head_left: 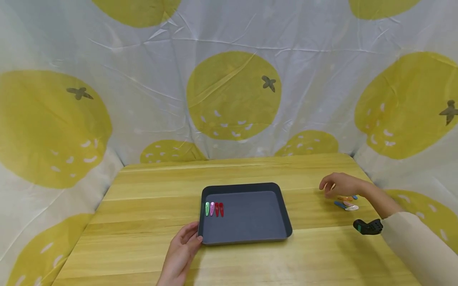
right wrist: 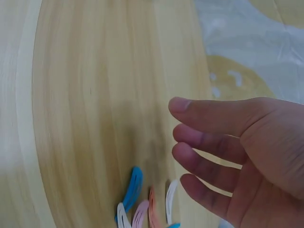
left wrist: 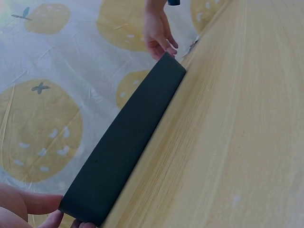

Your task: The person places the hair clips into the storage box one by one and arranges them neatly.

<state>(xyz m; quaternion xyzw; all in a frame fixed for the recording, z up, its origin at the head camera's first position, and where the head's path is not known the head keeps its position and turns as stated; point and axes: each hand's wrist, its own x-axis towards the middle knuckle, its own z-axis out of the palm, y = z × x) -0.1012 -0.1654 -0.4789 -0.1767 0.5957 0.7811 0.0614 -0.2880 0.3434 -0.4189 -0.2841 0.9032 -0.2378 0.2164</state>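
Observation:
A dark grey tray (head_left: 250, 218) lies on the wooden table. My left hand (head_left: 181, 250) grips its near left corner, thumb at the rim and fingertips low against the side in the left wrist view. Inside the tray, along its left side, a green snap hair clip (head_left: 207, 209), a pink one (head_left: 212, 209) and two red ones (head_left: 219, 209) stand in a row. My right hand (head_left: 341, 186) hovers at the right with loosely bent fingers and nothing between them. Below it lie loose hair clips: blue (right wrist: 134, 185), white (right wrist: 171, 202), pink (right wrist: 140, 213) and orange (right wrist: 152, 209).
The wooden table (head_left: 150, 206) reaches back to a white curtain (head_left: 150, 95) printed with large yellow fruit, which also hangs on both sides. A black strapped device (head_left: 368, 227) sits by the right wrist, next to a cream sleeve (head_left: 418, 242).

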